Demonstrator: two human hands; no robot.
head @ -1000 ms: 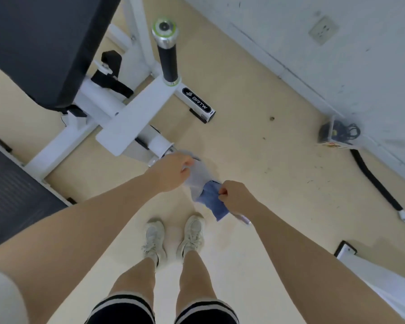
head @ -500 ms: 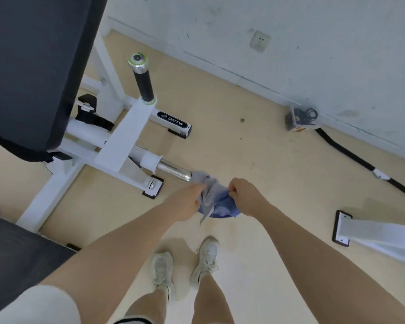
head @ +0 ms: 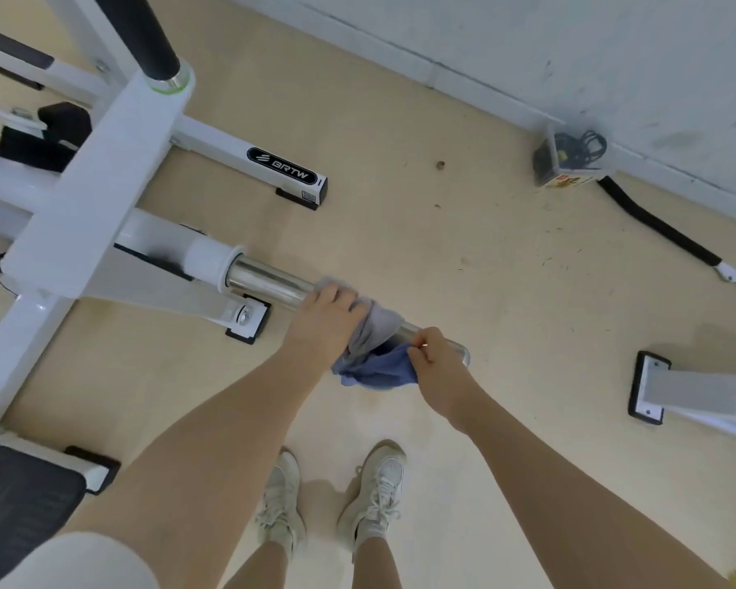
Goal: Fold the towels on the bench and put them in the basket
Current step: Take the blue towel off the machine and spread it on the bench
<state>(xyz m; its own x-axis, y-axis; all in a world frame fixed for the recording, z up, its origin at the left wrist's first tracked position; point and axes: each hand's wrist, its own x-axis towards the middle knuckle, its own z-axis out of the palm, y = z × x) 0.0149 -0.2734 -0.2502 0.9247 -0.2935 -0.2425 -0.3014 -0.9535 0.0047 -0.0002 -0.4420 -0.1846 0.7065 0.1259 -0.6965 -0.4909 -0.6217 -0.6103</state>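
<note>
Nearest the camera, the person's pale shoes (head: 332, 501) stand side by side on the tan floor (head: 400, 231), and both bare forearms reach forward over them. The right hand (head: 436, 357) pinches a corner of the blue towel (head: 379, 371) between thumb and curled fingers, while the left hand (head: 324, 320) has its fingers curled over the grey towel (head: 377, 329), bunched against the steel bar (head: 273, 277) of the weight bench (head: 98, 176). A second ago both cloths hung free in front of the body, clear of the frame; now the hands have gone forward and the bundle is draped on the bar's outer end, the blue one sagging below it. That suggests the bar is being used as a rest to separate or straighten the two pieces, so folding looks barely begun. No basket is in view, so where the towels must end up cannot be told from here. Beyond the hands, a black cable (head: 663, 231) and a small box of wires (head: 568, 163) lie along the foot of the white wall (head: 527, 48).
</note>
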